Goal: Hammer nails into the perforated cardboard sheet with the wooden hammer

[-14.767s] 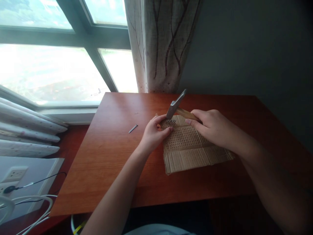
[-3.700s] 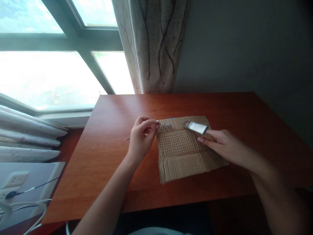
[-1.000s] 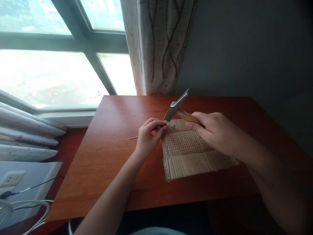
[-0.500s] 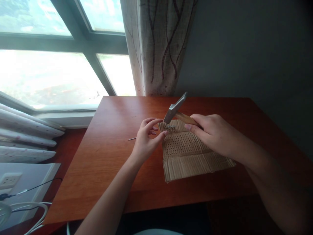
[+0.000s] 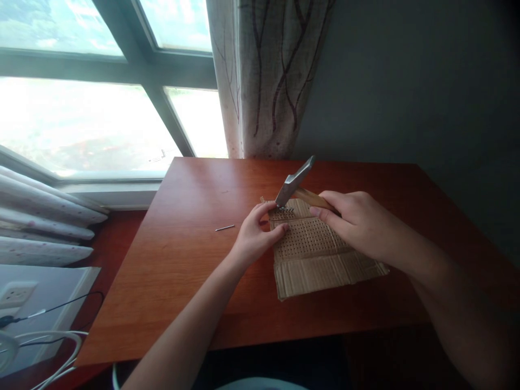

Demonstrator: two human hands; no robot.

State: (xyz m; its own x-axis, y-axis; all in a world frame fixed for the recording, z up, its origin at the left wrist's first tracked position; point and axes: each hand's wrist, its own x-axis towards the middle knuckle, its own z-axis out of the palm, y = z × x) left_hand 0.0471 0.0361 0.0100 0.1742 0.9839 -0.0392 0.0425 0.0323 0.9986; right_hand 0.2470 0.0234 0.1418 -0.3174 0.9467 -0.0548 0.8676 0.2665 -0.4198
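Note:
My right hand (image 5: 349,216) is closed around the wooden handle of a hammer (image 5: 294,181). The grey metal head slants down to the left, its lower end at the far left part of a creased cardboard sheet (image 5: 329,271). Rows of small holes cover the middle of the sheet. Several small metal nails (image 5: 289,210) stand in its far left corner, partly hidden by the hammer head. My left hand (image 5: 258,233) rests at the sheet's left edge, thumb and forefinger apart, the forefinger tip close beside the hammer head and the thumb on the cardboard.
A thin metal rod, perhaps a nail (image 5: 225,228), lies on the brown wooden table (image 5: 182,271) left of my left hand. Beyond the table are a window (image 5: 81,124), a curtain (image 5: 272,81) and a dark wall. Cables (image 5: 60,338) hang near a wall socket (image 5: 17,295).
My left hand has shifted slightly right and down, its thumb now resting on the cardboard. The rod beside it shows fully. The hammer stays almost at the same place.

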